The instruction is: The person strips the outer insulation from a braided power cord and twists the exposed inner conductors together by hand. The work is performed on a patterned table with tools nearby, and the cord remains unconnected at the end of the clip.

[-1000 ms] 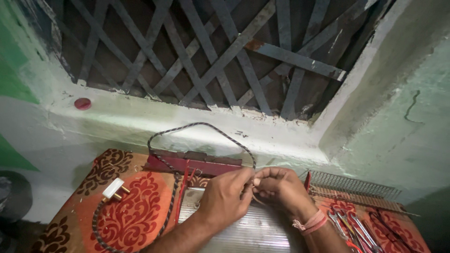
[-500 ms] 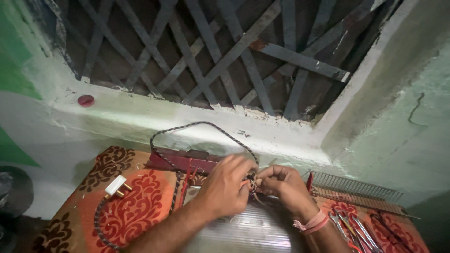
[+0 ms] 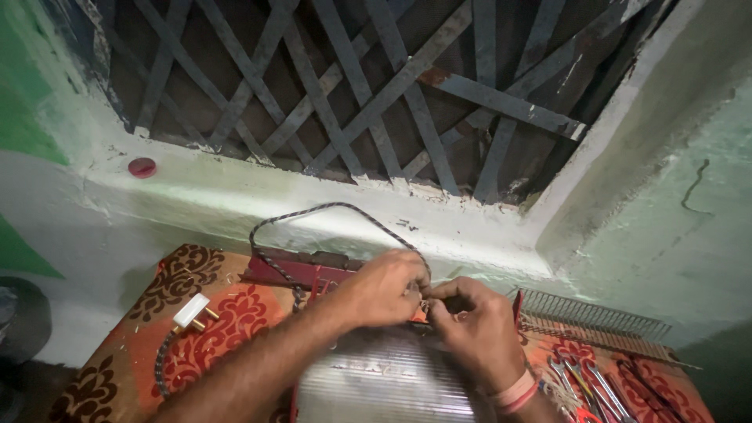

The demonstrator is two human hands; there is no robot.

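Braided cord (image 3: 337, 210) seemingly between both hands.

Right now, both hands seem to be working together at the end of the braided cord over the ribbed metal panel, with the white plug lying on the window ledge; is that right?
Not quite: the white plug lies on the red patterned cloth, not on the window ledge, as the head view shows. The left hand and right hand do meet at the braided cord over the ribbed metal panel.
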